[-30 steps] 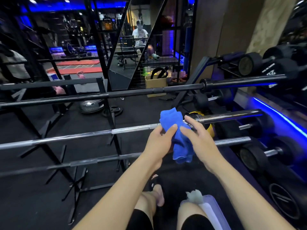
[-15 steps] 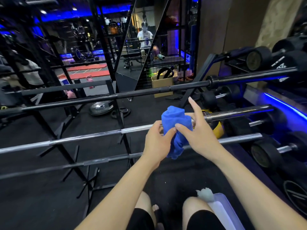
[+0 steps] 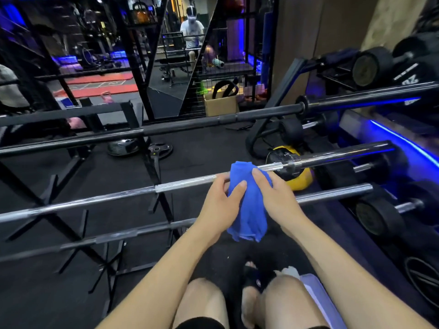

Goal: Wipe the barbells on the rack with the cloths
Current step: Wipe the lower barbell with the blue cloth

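I pinch the crumpled blue cloth (image 3: 249, 203) with my left hand (image 3: 219, 206) and cup it with my right hand (image 3: 276, 198) — draped over the long chrome barbell (image 3: 95, 201), whose axis runs left-right, mostly unwiped leftward.

Cloth (image 3: 249, 205): solid bright blue, unpatterned, gripped by both hands.
Barbell (image 3: 95, 201) under the grip: polished silver, with bands of duller grey knurling.
Barbell (image 3: 190, 125) beyond the grip: matt black shaft, glossy dark sleeve tinted blue.
Barbell (image 3: 118, 236) nearer than the grip: dull grey steel.
Ball (image 3: 300, 179) just right of the grip: yellow.
Dumbbells (image 3: 377, 219) far right of the grip: black heads, silver handles.
Light strip (image 3: 403, 141) far right: vivid blue.
Floor (image 3: 47, 293) below the grip: black.
Mat (image 3: 95, 85) far beyond the grip, left: red with pale lines.
Box (image 3: 221, 104) beyond the grip: tan cardboard.
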